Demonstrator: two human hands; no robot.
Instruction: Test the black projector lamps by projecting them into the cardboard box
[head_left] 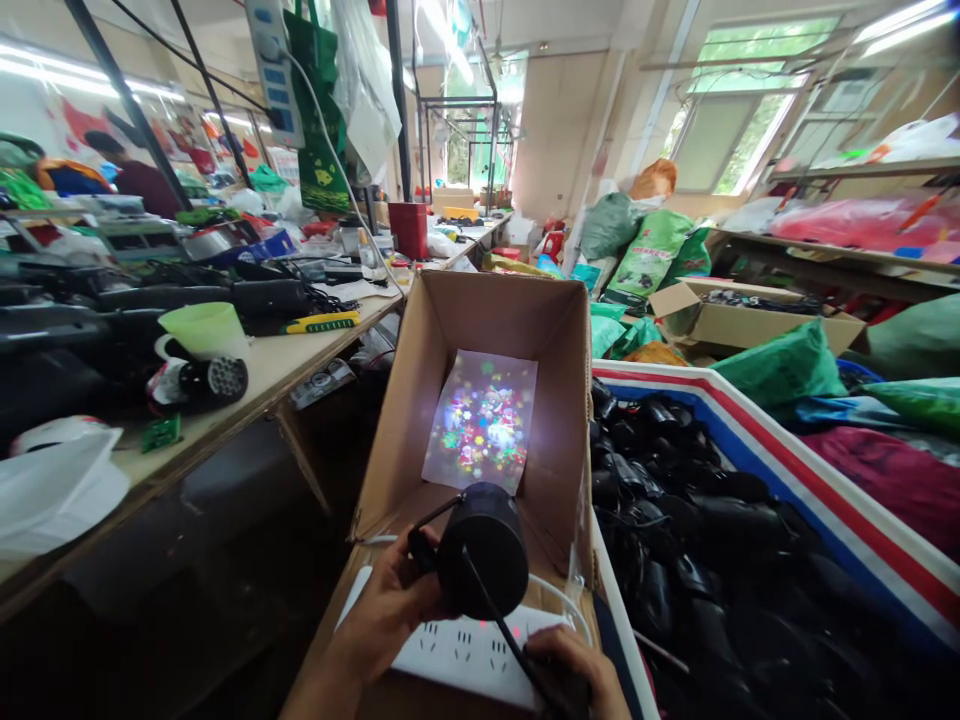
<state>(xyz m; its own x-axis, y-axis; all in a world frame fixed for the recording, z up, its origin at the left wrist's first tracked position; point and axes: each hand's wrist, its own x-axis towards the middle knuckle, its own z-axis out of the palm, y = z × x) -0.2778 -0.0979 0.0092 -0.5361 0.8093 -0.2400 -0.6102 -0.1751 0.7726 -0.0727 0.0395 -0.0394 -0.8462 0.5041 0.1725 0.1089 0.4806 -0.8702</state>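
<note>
My left hand [386, 615] is closed on a black cylindrical projector lamp [484, 550], gripping it at its left side. The lamp points away from me into an upright open cardboard box [502, 310]. Inside, a sheet of white paper [480, 420] catches a bright multicoloured pattern. A black cord [501, 625] runs from the lamp's back down to my right hand [577, 660]. That hand is curled round a dark part at the cord's lower end, partly hidden by the fingers. Beneath both hands lies a white power strip [450, 655] with small red lights.
A white, red and blue bin [795, 470] full of black lamp units [675, 520] stands at the right. On the left workbench [300, 360] are a pale green cup [202, 330], a yellow cutter [322, 322] and several black lamps. Two people sit far left.
</note>
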